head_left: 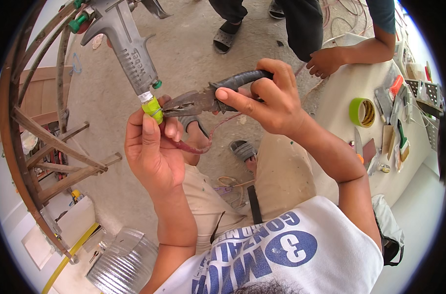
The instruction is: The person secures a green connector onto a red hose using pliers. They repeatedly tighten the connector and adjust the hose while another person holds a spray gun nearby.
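A grey spray gun (130, 51) hangs at the upper left with its handle pointing down. Bright green tape (153, 109) wraps the fitting below the handle, where a reddish hose (199, 150) runs off. My left hand (156, 152) pinches this taped fitting between thumb and fingers. Held in my right hand (277, 100) is a pair of worn pliers (191, 102) with black grips. Their jaw tips meet the side of the green-taped fitting, by a thin wire-like band. How tightly the jaws close there is hard to see.
On the pale bench (330, 100) at right lie a green tape roll (362, 112), scrapers and a brush (403, 142). Another person's hand (325, 62) rests on its far edge. A wooden frame (56, 139) stands left; a silver ribbed container (122, 264) sits lower left.
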The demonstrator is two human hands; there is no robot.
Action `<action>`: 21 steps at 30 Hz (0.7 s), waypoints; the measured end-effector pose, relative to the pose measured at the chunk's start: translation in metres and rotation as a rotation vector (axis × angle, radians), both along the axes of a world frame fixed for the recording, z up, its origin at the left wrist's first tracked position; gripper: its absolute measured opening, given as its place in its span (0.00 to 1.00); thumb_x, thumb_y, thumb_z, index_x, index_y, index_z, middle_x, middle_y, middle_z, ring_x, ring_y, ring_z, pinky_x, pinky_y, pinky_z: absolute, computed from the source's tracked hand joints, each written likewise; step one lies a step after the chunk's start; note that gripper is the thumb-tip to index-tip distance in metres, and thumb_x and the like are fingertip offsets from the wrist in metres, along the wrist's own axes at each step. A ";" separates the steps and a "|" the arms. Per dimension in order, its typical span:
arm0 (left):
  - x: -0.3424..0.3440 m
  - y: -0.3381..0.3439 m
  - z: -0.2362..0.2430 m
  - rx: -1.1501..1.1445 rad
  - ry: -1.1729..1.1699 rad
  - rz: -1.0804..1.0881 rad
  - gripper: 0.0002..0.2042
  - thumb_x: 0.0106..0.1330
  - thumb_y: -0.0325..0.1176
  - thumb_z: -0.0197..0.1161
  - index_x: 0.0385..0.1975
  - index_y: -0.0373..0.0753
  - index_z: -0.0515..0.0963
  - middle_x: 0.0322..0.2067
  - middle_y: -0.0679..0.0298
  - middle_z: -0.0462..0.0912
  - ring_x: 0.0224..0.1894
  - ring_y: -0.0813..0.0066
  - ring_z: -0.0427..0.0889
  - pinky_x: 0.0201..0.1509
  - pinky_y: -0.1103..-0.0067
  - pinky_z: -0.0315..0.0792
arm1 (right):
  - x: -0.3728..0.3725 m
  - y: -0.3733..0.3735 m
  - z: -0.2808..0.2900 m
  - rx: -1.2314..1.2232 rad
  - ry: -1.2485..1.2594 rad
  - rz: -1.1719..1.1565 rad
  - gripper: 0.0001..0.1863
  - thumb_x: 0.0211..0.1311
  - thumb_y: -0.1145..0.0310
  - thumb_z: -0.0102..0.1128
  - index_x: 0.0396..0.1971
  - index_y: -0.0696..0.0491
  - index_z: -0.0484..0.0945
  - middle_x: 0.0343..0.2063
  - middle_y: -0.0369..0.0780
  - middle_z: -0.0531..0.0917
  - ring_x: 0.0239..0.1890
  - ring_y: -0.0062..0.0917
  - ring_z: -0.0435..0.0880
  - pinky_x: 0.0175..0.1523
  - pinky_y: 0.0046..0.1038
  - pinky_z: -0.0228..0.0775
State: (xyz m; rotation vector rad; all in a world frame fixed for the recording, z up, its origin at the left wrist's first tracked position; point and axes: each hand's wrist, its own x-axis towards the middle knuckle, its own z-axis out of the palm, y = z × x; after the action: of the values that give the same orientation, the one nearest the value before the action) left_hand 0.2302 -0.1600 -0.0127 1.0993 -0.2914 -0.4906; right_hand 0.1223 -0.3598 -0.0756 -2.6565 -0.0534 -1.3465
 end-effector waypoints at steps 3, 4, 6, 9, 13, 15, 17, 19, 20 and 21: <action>-0.002 -0.002 0.002 -0.018 0.016 0.002 0.13 0.74 0.34 0.57 0.51 0.32 0.75 0.52 0.51 0.80 0.31 0.78 0.71 0.34 0.80 0.66 | 0.004 -0.007 0.002 -0.036 -0.043 0.028 0.31 0.44 0.69 0.67 0.55 0.35 0.83 0.23 0.31 0.63 0.35 0.28 0.73 0.40 0.30 0.69; -0.003 -0.002 0.002 -0.037 0.029 -0.005 0.13 0.74 0.34 0.57 0.50 0.32 0.75 0.51 0.52 0.80 0.31 0.78 0.71 0.34 0.80 0.66 | 0.005 -0.010 0.002 -0.035 -0.039 0.026 0.31 0.45 0.69 0.66 0.56 0.37 0.83 0.23 0.31 0.63 0.35 0.28 0.73 0.40 0.30 0.69; -0.002 -0.003 0.002 -0.058 0.057 -0.019 0.13 0.74 0.35 0.57 0.51 0.32 0.75 0.50 0.55 0.80 0.31 0.78 0.70 0.33 0.80 0.65 | 0.005 -0.016 0.002 -0.034 -0.031 0.019 0.31 0.45 0.69 0.66 0.56 0.40 0.82 0.24 0.32 0.64 0.34 0.27 0.73 0.39 0.29 0.70; -0.002 -0.004 0.004 -0.050 0.112 -0.021 0.16 0.74 0.35 0.58 0.54 0.31 0.74 0.48 0.58 0.80 0.31 0.78 0.70 0.33 0.80 0.65 | 0.008 -0.018 0.004 0.042 -0.043 0.012 0.30 0.45 0.73 0.63 0.55 0.47 0.81 0.26 0.34 0.65 0.33 0.29 0.75 0.38 0.29 0.70; -0.002 -0.006 0.006 -0.031 0.147 -0.035 0.19 0.74 0.36 0.59 0.58 0.31 0.72 0.49 0.60 0.80 0.31 0.78 0.69 0.32 0.80 0.64 | 0.015 -0.023 0.004 0.065 0.028 -0.010 0.23 0.44 0.75 0.62 0.46 0.52 0.77 0.25 0.36 0.66 0.31 0.30 0.76 0.34 0.29 0.69; 0.000 -0.005 0.003 -0.044 0.118 -0.070 0.19 0.73 0.37 0.59 0.58 0.32 0.72 0.52 0.59 0.79 0.33 0.77 0.71 0.35 0.77 0.66 | 0.013 -0.023 0.009 0.085 0.131 0.004 0.19 0.44 0.75 0.62 0.41 0.53 0.74 0.25 0.37 0.67 0.29 0.30 0.77 0.32 0.30 0.68; 0.003 -0.001 0.000 -0.080 0.072 -0.112 0.19 0.73 0.38 0.59 0.58 0.33 0.73 0.55 0.58 0.78 0.37 0.74 0.76 0.41 0.73 0.71 | 0.008 -0.021 0.013 0.136 0.251 0.042 0.19 0.43 0.77 0.63 0.40 0.54 0.72 0.27 0.39 0.70 0.28 0.32 0.77 0.32 0.32 0.68; 0.001 -0.007 0.000 0.018 0.040 0.031 0.18 0.73 0.38 0.59 0.57 0.34 0.73 0.58 0.57 0.77 0.46 0.68 0.78 0.51 0.63 0.72 | 0.004 -0.016 0.016 0.216 0.369 0.089 0.22 0.43 0.80 0.65 0.43 0.57 0.72 0.30 0.41 0.75 0.27 0.37 0.77 0.33 0.36 0.70; 0.001 -0.010 -0.001 0.068 0.025 0.104 0.18 0.73 0.39 0.59 0.57 0.35 0.73 0.60 0.57 0.76 0.50 0.65 0.80 0.56 0.58 0.73 | 0.003 -0.014 0.017 0.278 0.419 0.120 0.22 0.44 0.80 0.65 0.43 0.57 0.71 0.31 0.42 0.75 0.27 0.38 0.77 0.33 0.36 0.69; 0.003 -0.008 -0.004 0.076 -0.001 0.091 0.18 0.74 0.39 0.58 0.57 0.35 0.73 0.60 0.56 0.75 0.53 0.63 0.79 0.59 0.54 0.70 | 0.004 -0.011 0.019 0.339 0.469 0.150 0.21 0.46 0.81 0.65 0.42 0.58 0.71 0.31 0.43 0.75 0.27 0.39 0.77 0.33 0.36 0.69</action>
State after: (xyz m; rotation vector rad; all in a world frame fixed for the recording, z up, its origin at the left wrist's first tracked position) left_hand 0.2336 -0.1685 -0.0164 1.1813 -0.2239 -0.4231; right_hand 0.1258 -0.3708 -0.0568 -2.5374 0.0306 -0.6012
